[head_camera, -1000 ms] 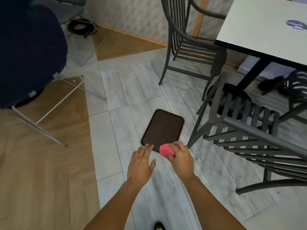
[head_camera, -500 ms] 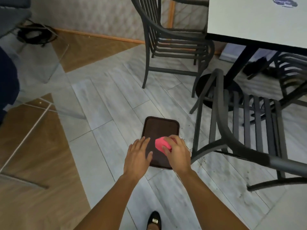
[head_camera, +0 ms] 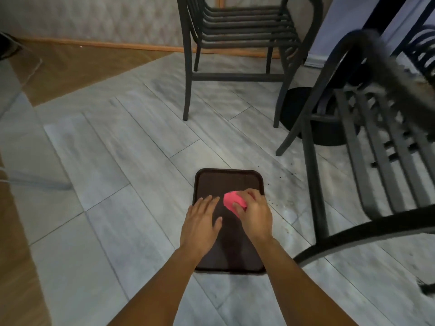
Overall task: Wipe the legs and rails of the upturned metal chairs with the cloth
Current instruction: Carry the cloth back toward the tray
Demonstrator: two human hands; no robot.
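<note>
Both of my bare forearms reach forward and down from the bottom edge of the view. My left hand (head_camera: pixel 202 221) is flat and spread, fingers together and pointing away from me, its grip wide and holding nothing. It hovers over or rests on the left part of a tray (head_camera: pixel 229 182); I cannot tell whether it touches. My right hand (head_camera: pixel 255 211) is just beside it, to the right, curled with its grip closed around a bunched pink cloth (head_camera: pixel 231 201). The cloth sticks out from under my fingers toward the left, above the middle of the tray.

The tray is dark brown, rectangular with rounded corners and a low raised rim, and it lies flat on the floor (head_camera: pixel 117 184). The floor here is pale grey planks laid at an angle. Small dark specks are scattered on the planks just right of the tray.

To my right, close by, a dark metal chair (head_camera: pixel 353 147) fills the edge of the view, its slats and curved frame blurred. Beyond it a round black base (head_camera: pixel 299 107) sits on the floor.

Farther off, straight ahead, a second chair (head_camera: pixel 237 27) of the same dark metal stands on its four legs, with a rail joining the front legs. Behind it, wood-toned flooring meets a pale patterned wall (head_camera: pixel 94 15) along an orange skirting strip.
</note>
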